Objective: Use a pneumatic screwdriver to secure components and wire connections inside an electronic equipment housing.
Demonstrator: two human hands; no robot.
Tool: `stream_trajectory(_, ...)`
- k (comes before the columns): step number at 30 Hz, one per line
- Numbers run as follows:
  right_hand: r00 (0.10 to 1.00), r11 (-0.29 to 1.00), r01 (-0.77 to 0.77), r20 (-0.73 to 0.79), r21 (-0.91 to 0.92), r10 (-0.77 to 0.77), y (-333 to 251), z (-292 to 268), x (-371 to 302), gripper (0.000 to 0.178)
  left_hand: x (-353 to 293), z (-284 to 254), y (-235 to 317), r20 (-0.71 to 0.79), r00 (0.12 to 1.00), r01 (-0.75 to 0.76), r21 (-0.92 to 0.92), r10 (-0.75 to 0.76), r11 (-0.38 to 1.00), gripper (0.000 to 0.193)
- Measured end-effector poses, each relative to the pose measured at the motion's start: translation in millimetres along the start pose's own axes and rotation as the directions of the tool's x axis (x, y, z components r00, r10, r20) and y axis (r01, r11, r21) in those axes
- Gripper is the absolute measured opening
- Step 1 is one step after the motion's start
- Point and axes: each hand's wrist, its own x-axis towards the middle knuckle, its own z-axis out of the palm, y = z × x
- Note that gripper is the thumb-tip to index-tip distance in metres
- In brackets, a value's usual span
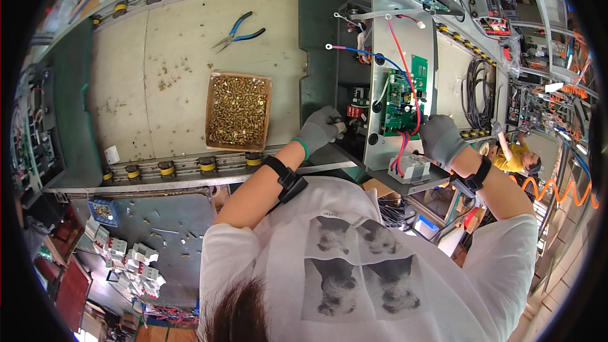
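My left hand [322,128], in a grey glove, is closed with its fingertips pinched together beside the open metal chassis [380,141]. Whatever lies between those fingers is too small to make out. At the chassis's right side, my gloved right hand [443,140] is curled next to the green circuit board [400,104]. What it grips is hidden. Red and blue wires [405,69] with ring terminals run across the board. A pale block-shaped component [408,170] sits at the chassis's near end, below my right hand.
An open carton of brass-coloured screws [238,111] and blue-handled pliers [239,31] lie on the left board. Roller rails [166,169] border it. Black cable [478,95] is coiled at right. A co-worker in yellow [516,157] is farther right.
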Motion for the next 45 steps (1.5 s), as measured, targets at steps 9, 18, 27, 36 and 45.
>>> stream_trajectory(9,0.952,0.989,-0.132,0.267,-0.073,0.147,-12,-20,9,0.015,-20,0,41,-0.210,0.831,-0.309,0.597,0.515,0.741,0.036)
stream_trajectory(18,0.939,0.986,-0.149,0.304,-0.071,0.163,-12,-23,11,0.014,-8,-1,91,-0.071,0.997,0.003,-0.191,-0.017,0.982,0.032)
stream_trajectory(27,0.938,0.985,-0.153,0.302,-0.080,0.170,-9,-17,12,0.013,10,-39,54,-0.138,0.758,-0.468,0.565,0.637,0.680,0.035)
stream_trajectory(36,0.962,0.985,-0.172,0.219,0.027,0.162,-6,-14,9,0.012,3,-73,84,-0.125,0.851,-0.407,-0.771,0.511,0.489,0.035)
stream_trajectory(45,0.991,0.976,-0.134,0.004,0.173,0.135,21,5,-8,0.011,-13,-25,84,-0.143,0.823,-0.533,-0.533,0.550,0.657,0.036)
